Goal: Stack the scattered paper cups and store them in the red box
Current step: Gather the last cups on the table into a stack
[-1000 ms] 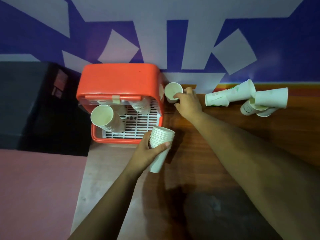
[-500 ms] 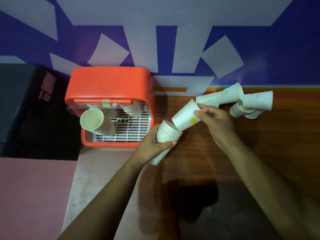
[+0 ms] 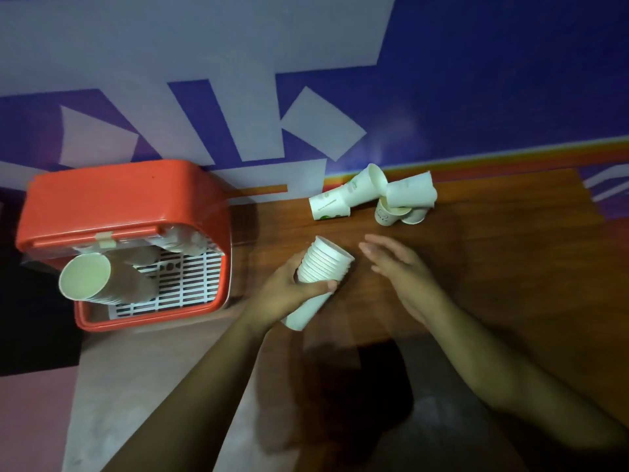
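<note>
left hand [image 3: 289, 294] grip: closed around the stack of nested cups [image 3: 318, 282], fingers wrapped about its middle, thumb across the near side. right hand [image 3: 396, 267] grip: open and empty, palm turned toward the stack, fingers spread, just beside the stack's rim but apart from it.

stack orientation: long axis tilted, running from lower left to upper right. open mouth points up and to the right, toward the right hand; closed base points down and toward the person. rims of the nested cups show as a tight band of rings under the mouth. stack is held above the table [image 3: 493, 267], near its left edge.

loose cups [image 3: 374, 195]: a small pile lying on the table by the wall, well apart from both hands. most lie on their sides, some with green print; two sit mouth up beneath another.

red box [image 3: 126, 212]: stands left of the table, lid raised at the back. inside, a second stack of cups [image 3: 98, 284] lies tilted on a white slotted grid [image 3: 190, 284], mouth facing the camera. further cups rest near the hinge, blurred.

surface: brown wood-grain table top. floor beside it shows grey and pink areas.

room: wall [image 3: 476, 80] behind is blue-purple with large pale angular shapes. lighting is dim.
</note>
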Action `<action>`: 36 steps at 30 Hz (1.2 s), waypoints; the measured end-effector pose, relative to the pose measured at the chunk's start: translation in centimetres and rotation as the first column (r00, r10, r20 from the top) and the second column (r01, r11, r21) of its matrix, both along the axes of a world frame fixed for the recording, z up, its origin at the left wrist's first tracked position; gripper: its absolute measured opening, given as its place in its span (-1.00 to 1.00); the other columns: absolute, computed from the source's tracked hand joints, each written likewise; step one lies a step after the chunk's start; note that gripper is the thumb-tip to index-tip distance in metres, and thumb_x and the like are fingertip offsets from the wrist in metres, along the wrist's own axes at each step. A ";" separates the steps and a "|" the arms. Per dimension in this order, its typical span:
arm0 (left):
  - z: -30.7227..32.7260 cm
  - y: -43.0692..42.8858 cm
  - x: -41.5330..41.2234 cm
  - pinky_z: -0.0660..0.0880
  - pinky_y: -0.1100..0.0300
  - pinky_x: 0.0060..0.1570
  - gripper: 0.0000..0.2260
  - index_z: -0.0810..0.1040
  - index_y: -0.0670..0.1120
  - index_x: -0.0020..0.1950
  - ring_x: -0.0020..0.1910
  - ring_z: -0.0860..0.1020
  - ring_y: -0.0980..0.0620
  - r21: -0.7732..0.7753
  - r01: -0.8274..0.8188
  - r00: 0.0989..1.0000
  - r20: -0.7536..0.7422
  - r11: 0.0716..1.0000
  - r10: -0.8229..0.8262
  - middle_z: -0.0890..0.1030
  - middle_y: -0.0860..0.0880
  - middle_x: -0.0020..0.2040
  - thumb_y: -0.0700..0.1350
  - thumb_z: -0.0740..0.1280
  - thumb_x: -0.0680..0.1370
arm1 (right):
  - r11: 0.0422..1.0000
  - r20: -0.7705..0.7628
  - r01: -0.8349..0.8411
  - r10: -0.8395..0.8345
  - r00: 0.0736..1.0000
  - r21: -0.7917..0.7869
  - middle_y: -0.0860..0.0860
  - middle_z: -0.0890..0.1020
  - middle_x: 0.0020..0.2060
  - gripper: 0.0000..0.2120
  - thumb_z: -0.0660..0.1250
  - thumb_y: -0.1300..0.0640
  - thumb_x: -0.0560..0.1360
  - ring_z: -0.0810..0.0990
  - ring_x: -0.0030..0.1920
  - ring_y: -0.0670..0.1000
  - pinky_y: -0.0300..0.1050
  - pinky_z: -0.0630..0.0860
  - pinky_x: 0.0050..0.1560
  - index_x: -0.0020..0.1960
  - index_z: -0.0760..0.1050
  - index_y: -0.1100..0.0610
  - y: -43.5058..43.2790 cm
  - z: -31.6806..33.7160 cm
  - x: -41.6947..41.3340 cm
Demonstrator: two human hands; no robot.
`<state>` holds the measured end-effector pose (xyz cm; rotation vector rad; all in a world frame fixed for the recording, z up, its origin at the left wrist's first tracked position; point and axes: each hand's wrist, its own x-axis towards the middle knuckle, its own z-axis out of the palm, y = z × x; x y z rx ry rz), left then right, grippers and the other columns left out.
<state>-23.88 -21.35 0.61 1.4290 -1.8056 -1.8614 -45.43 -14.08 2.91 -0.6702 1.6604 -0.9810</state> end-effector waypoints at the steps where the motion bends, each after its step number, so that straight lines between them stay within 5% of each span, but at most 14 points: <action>1: 0.1 0.2 -0.5 0.56 0.20 0.07 -0.36 0.39 0.14 0.42 0.15 0.60 0.14 0.017 -0.041 0.999 0.006 0.999 0.041 0.59 0.17 0.19 0.12 0.57 0.41 | 0.997 -0.081 0.070 -0.071 0.994 -0.008 -0.07 0.64 0.13 -0.76 0.40 -0.06 0.51 0.61 0.14 -0.09 -0.09 0.54 0.18 0.17 0.59 -0.08 -0.4 -0.2 -1.6; 3: 0.4 0.5 -1.3 0.57 0.22 -0.04 -0.39 0.34 0.08 0.36 0.09 0.61 0.11 0.062 -0.116 0.993 0.030 0.991 0.114 0.57 0.13 0.15 0.13 0.55 0.42 | 0.976 -0.284 0.212 -0.217 0.934 -0.049 0.01 0.65 0.04 -0.84 0.37 0.03 0.53 0.63 0.06 0.02 -0.08 0.56 0.05 0.08 0.58 0.03 -1.8 -0.5 -4.7; 6: 0.4 0.9 -2.4 0.59 0.21 -0.11 -0.51 0.41 0.02 0.27 0.01 0.67 0.08 0.130 -0.210 0.977 -0.005 0.969 0.212 0.64 0.05 0.11 0.09 0.54 0.45 | 0.907 -0.456 0.393 -0.418 0.786 -0.154 0.16 0.63 0.02 -0.71 0.41 0.10 0.49 0.61 0.00 0.10 -0.15 0.48 -0.13 0.12 0.50 0.24 -4.3 -1.6 -9.4; 11: -0.1 1.2 -3.4 0.66 0.03 0.02 -0.44 0.50 -0.01 0.28 0.02 0.71 -0.01 0.202 -0.221 0.970 -0.059 0.954 0.237 0.70 -0.03 0.12 0.19 0.54 0.39 | 0.963 -0.628 0.267 -0.218 0.747 -0.017 0.16 0.65 0.03 -0.50 0.41 -0.16 0.33 0.58 0.12 0.18 0.07 0.55 0.10 0.12 0.59 0.16 -7.7 -5.2 -13.4; 16: -0.6 1.1 -3.5 0.63 -0.08 0.12 -0.39 0.54 0.00 0.24 0.05 0.70 -0.04 0.187 -0.249 0.966 -0.026 0.950 0.258 0.70 -0.02 0.10 0.25 0.56 0.30 | 0.974 -0.608 0.217 -0.214 0.764 -0.069 0.16 0.59 -0.09 -0.83 0.41 0.02 0.45 0.53 -0.08 0.11 -0.15 0.39 -0.12 -0.21 0.54 0.11 -8.5 -5.4 -13.5; 21: -0.6 0.8 -4.0 0.57 0.23 -0.09 -0.54 0.52 0.01 0.22 0.05 0.65 0.04 0.079 -0.191 0.981 0.050 0.978 0.188 0.66 0.04 0.08 0.11 0.57 0.42 | 0.945 -0.524 0.174 -0.300 0.797 -0.277 0.05 0.43 0.14 -0.87 0.42 0.10 0.50 0.53 0.16 0.07 -0.07 0.49 0.20 -0.03 0.61 0.16 -5.1 -1.4 -11.3; 25: -1.1 0.3 -4.8 0.53 0.23 0.00 -0.50 0.52 0.07 0.21 0.10 0.61 0.12 -0.007 -0.098 0.993 0.063 0.995 0.098 0.64 0.10 0.10 0.11 0.61 0.36 | 0.974 -0.384 -0.005 -0.085 0.919 -0.228 -0.02 0.47 0.29 -0.91 0.47 0.19 0.46 0.49 0.27 -0.04 -0.17 0.44 0.22 -0.19 0.59 0.11 -2.8 0.6 -8.3; 29: -1.1 0.1 -5.5 0.59 0.13 0.09 -0.43 0.52 0.14 0.18 0.12 0.61 0.10 -0.028 -0.033 0.999 0.017 0.999 0.033 0.64 0.09 0.12 0.23 0.60 0.25 | 0.950 -0.386 -0.236 0.143 0.912 -0.206 0.00 0.55 0.27 -0.87 0.47 0.24 0.45 0.52 0.24 -0.10 -0.20 0.40 0.20 -0.25 0.56 0.20 -2.1 0.5 -6.3; 34: -1.0 0.3 -5.5 0.62 0.13 0.05 -0.51 0.56 0.17 0.16 0.09 0.65 0.07 -0.005 -0.052 0.998 -0.038 0.999 0.052 0.68 0.06 0.11 0.18 0.62 0.29 | 0.897 -0.303 -0.427 0.377 0.875 -0.118 -0.11 0.58 0.21 -0.79 0.35 0.03 0.56 0.52 0.22 -0.18 -0.31 0.44 0.19 0.15 0.59 0.07 -2.1 -0.1 -4.2; 36: -0.8 0.4 -5.3 0.62 0.18 -0.01 -0.52 0.56 0.12 0.20 0.08 0.67 0.06 0.020 -0.094 0.994 -0.048 0.995 0.095 0.68 0.05 0.10 0.12 0.61 0.34 | 0.917 -0.296 -0.384 0.340 0.893 -0.106 -0.13 0.59 0.14 -0.73 0.31 -0.03 0.58 0.55 0.15 -0.17 -0.23 0.50 0.17 0.23 0.52 0.03 -3.1 -0.2 -3.9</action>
